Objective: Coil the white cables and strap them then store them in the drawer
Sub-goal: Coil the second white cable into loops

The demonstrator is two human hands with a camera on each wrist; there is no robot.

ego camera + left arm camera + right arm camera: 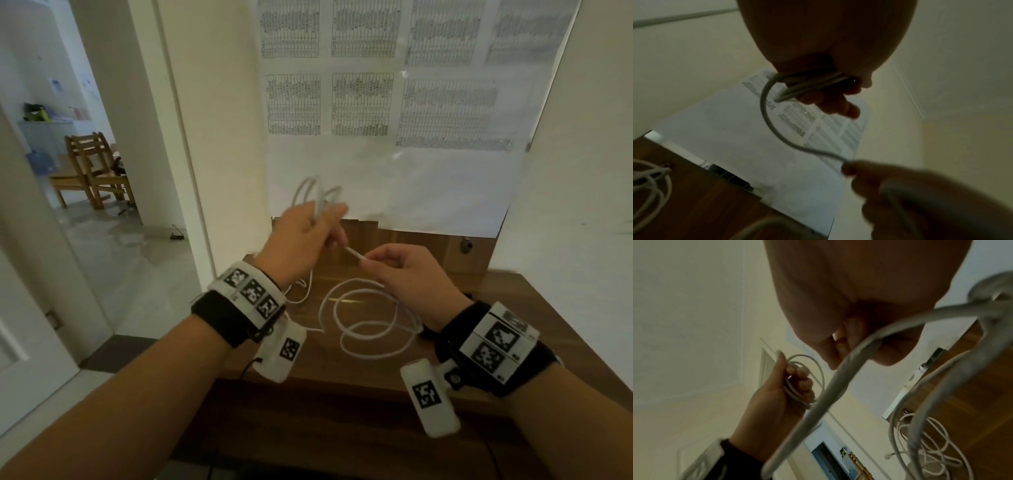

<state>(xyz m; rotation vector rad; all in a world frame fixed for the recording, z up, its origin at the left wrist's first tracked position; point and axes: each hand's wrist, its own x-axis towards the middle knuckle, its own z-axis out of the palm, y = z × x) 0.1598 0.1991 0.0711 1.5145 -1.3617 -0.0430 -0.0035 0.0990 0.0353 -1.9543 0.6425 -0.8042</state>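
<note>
My left hand (310,228) is raised above the wooden desk (513,308) and grips a small coil of white cable (317,193), whose loops stick up past the fingers. The same coil (807,86) crosses my left palm in the left wrist view. A short span of cable runs from there to my right hand (380,260), which pinches it between thumb and fingertips. The remaining white cable (370,322) lies in loose loops on the desk below both hands. In the right wrist view the cable (830,386) passes blurred through my right fingers, with the left hand (789,386) behind.
A white sheet with printed tables (394,102) covers the wall behind the desk. A keyhole fitting (465,245) sits on the wooden back panel. An open doorway at left shows a wooden chair (92,171). Walls close in on both sides of the desk.
</note>
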